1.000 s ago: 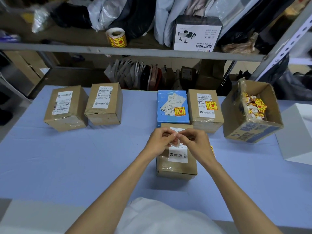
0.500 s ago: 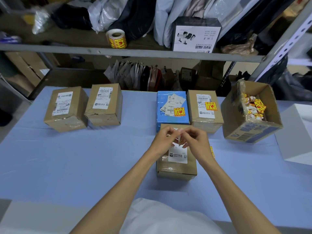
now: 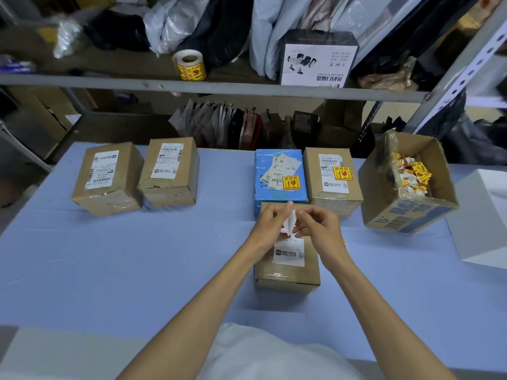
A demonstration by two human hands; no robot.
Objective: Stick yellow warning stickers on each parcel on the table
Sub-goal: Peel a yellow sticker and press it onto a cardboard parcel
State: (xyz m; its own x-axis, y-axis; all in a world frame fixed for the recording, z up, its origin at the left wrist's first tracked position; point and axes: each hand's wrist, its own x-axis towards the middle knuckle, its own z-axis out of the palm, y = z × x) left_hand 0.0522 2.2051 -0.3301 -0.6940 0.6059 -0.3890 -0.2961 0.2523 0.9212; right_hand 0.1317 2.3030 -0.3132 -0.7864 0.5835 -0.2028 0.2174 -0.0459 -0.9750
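My left hand and my right hand meet above a brown parcel near the table's middle. Both pinch a small sticker whose white backing faces me and is partly pulled apart. Behind them a blue parcel and a brown parcel each carry a yellow warning sticker. Two brown parcels, one at the far left and one beside it, show only white labels.
An open cardboard box holding several yellow stickers and scraps stands at the right. A white box sits at the right edge. A sticker roll stands on the shelf behind the blue-covered table.
The white backing has come further away between my fingers. My hands have lifted slightly and stayed over the near parcel.
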